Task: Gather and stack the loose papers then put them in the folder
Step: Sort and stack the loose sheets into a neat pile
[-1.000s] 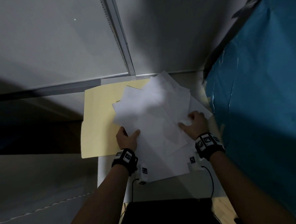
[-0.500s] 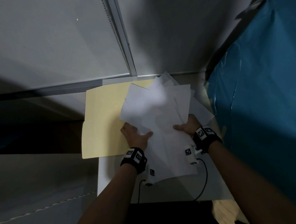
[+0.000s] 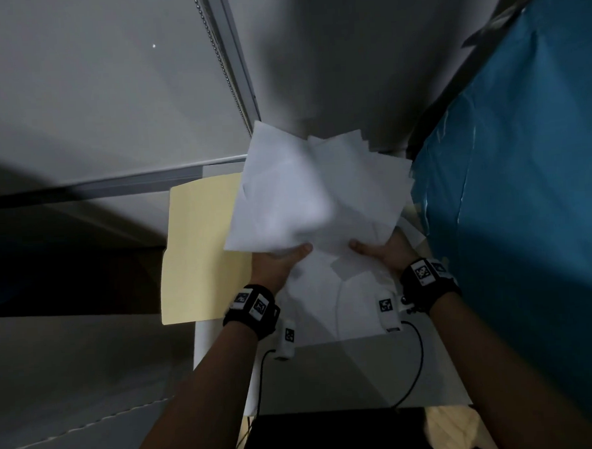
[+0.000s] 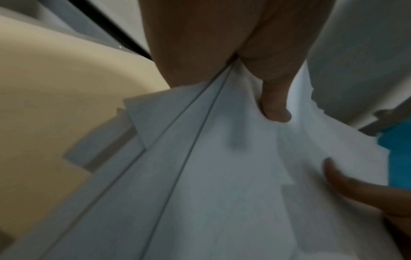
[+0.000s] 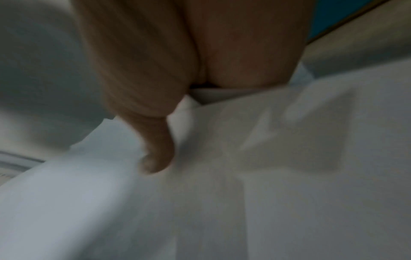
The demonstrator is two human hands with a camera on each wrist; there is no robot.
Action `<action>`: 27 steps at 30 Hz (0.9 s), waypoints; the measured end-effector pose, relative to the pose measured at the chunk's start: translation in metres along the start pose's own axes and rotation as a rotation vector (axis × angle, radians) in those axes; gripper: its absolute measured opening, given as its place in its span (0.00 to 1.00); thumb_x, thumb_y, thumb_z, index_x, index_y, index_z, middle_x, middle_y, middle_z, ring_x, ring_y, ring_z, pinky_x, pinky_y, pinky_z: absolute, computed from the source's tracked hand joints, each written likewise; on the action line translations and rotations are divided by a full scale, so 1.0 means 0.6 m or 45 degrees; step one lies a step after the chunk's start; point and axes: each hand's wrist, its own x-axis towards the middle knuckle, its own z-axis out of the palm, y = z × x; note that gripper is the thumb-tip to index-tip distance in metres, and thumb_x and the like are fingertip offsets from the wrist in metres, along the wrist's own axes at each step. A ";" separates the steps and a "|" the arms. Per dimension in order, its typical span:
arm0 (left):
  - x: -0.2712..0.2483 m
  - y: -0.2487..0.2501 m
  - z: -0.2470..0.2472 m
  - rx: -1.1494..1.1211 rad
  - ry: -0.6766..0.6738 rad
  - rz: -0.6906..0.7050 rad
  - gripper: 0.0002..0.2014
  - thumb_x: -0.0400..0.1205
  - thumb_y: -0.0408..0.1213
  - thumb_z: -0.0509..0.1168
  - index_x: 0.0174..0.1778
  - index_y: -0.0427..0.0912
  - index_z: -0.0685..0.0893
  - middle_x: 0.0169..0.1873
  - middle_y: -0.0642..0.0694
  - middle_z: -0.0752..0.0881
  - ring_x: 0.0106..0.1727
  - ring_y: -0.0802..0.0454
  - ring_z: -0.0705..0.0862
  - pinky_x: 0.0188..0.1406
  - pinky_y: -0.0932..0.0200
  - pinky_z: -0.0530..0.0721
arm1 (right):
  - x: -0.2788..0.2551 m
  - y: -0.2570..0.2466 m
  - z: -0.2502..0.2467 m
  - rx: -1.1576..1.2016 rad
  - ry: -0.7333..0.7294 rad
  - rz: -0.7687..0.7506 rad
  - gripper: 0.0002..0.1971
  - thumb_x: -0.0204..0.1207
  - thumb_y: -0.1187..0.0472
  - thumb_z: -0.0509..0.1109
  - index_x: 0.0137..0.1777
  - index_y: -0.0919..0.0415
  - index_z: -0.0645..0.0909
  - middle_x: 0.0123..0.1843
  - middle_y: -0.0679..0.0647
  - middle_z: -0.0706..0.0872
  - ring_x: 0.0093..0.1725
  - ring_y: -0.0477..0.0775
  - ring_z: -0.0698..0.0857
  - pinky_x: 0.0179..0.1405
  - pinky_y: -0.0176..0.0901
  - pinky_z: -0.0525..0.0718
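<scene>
An uneven bundle of white papers (image 3: 315, 196) is raised off the small white table (image 3: 364, 375), its far end tilted up. My left hand (image 3: 282, 259) grips the bundle's near left edge, thumb on top of the papers (image 4: 222, 176) and fingers hidden beneath. My right hand (image 3: 385, 250) grips the near right edge the same way, its thumb pressed on the papers (image 5: 266, 176). The open cream folder (image 3: 200, 250) lies flat to the left, partly under the sheets. More white sheets (image 3: 357, 307) lie on the table below my hands.
A blue plastic-covered surface (image 3: 527, 212) rises close on the right. A grey wall with a metal rail (image 3: 232, 73) stands behind the table. Black cables (image 3: 418, 358) run from my wrist cameras over the table's near part. A dark object (image 3: 333, 435) sits below the near edge.
Both hands slid together across the spread sheets, took hold of them, and lifted the bundle off the table, tilting its far end up toward the wall.
</scene>
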 end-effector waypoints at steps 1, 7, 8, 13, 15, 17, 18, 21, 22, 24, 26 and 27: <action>-0.003 0.008 0.001 -0.011 0.028 0.015 0.19 0.66 0.39 0.92 0.50 0.45 0.96 0.50 0.50 0.97 0.55 0.49 0.96 0.66 0.39 0.92 | -0.001 -0.015 0.003 -0.018 0.064 -0.030 0.25 0.68 0.60 0.86 0.64 0.55 0.83 0.59 0.47 0.90 0.61 0.51 0.89 0.61 0.40 0.88; -0.047 0.101 -0.012 -0.049 0.244 0.276 0.22 0.68 0.44 0.90 0.54 0.52 0.89 0.49 0.68 0.91 0.54 0.74 0.89 0.71 0.66 0.82 | 0.000 -0.106 -0.005 -0.151 0.221 -0.269 0.38 0.66 0.42 0.84 0.71 0.63 0.79 0.61 0.45 0.84 0.54 0.35 0.82 0.44 0.08 0.71; -0.056 0.115 -0.016 -0.023 0.250 0.248 0.18 0.69 0.48 0.89 0.45 0.55 0.87 0.40 0.70 0.89 0.47 0.73 0.88 0.68 0.65 0.82 | -0.004 -0.115 -0.005 -0.174 0.194 -0.299 0.37 0.67 0.42 0.83 0.71 0.62 0.81 0.61 0.44 0.84 0.58 0.39 0.84 0.50 0.12 0.73; -0.082 0.155 -0.039 -0.160 0.384 0.533 0.23 0.86 0.46 0.74 0.77 0.49 0.81 0.67 0.59 0.84 0.73 0.57 0.82 0.69 0.83 0.73 | -0.009 -0.120 -0.009 -0.179 0.135 -0.248 0.33 0.61 0.31 0.81 0.64 0.43 0.84 0.63 0.34 0.88 0.65 0.38 0.84 0.67 0.25 0.74; -0.088 0.164 -0.046 -0.170 0.380 0.680 0.32 0.87 0.54 0.70 0.82 0.39 0.77 0.73 0.51 0.83 0.78 0.53 0.80 0.77 0.77 0.72 | -0.008 -0.111 -0.009 -0.298 0.047 -0.163 0.26 0.66 0.31 0.79 0.61 0.42 0.84 0.68 0.42 0.85 0.69 0.45 0.81 0.76 0.36 0.72; -0.102 0.175 -0.050 -0.169 0.353 0.768 0.41 0.83 0.71 0.62 0.80 0.40 0.77 0.77 0.43 0.83 0.80 0.50 0.79 0.86 0.63 0.71 | -0.005 -0.101 -0.006 -0.321 -0.026 -0.142 0.26 0.66 0.31 0.80 0.62 0.41 0.85 0.68 0.41 0.86 0.68 0.43 0.82 0.80 0.44 0.73; -0.111 0.181 -0.051 -0.169 0.370 0.799 0.42 0.81 0.76 0.56 0.77 0.44 0.78 0.76 0.44 0.83 0.80 0.54 0.80 0.87 0.63 0.69 | -0.007 -0.097 -0.005 -0.303 -0.053 -0.131 0.33 0.63 0.28 0.80 0.65 0.42 0.84 0.66 0.39 0.87 0.66 0.40 0.84 0.78 0.42 0.75; -0.118 0.195 -0.059 -0.100 0.433 0.977 0.27 0.84 0.68 0.49 0.61 0.53 0.81 0.59 0.65 0.87 0.68 0.71 0.85 0.75 0.74 0.73 | -0.013 -0.098 -0.004 -0.199 0.042 -0.153 0.41 0.60 0.29 0.82 0.71 0.46 0.82 0.65 0.39 0.88 0.64 0.35 0.84 0.66 0.22 0.77; -0.115 0.195 -0.067 -0.063 0.427 1.010 0.26 0.86 0.66 0.49 0.53 0.50 0.82 0.52 0.62 0.89 0.65 0.59 0.89 0.70 0.65 0.78 | -0.020 -0.103 -0.004 -0.192 0.068 -0.150 0.40 0.61 0.32 0.83 0.72 0.48 0.81 0.65 0.39 0.87 0.62 0.31 0.84 0.62 0.17 0.76; -0.114 0.186 -0.090 0.036 0.416 1.057 0.38 0.87 0.70 0.50 0.48 0.36 0.87 0.49 0.42 0.91 0.58 0.29 0.90 0.63 0.39 0.86 | -0.033 -0.103 -0.006 -0.204 0.110 -0.182 0.35 0.65 0.42 0.86 0.71 0.51 0.81 0.63 0.39 0.87 0.56 0.21 0.81 0.56 0.11 0.74; -0.113 0.181 -0.110 0.190 0.469 1.021 0.42 0.86 0.73 0.51 0.51 0.35 0.90 0.54 0.48 0.93 0.61 0.43 0.91 0.67 0.41 0.85 | -0.046 -0.105 -0.007 -0.177 0.179 -0.182 0.26 0.65 0.52 0.88 0.61 0.47 0.82 0.55 0.34 0.85 0.51 0.20 0.83 0.53 0.15 0.77; -0.114 0.181 -0.115 0.266 0.469 1.034 0.37 0.87 0.73 0.53 0.53 0.41 0.90 0.54 0.64 0.92 0.61 0.61 0.89 0.68 0.52 0.84 | -0.048 -0.103 -0.006 -0.183 0.143 -0.134 0.25 0.63 0.51 0.88 0.58 0.45 0.83 0.52 0.34 0.85 0.52 0.25 0.84 0.54 0.21 0.78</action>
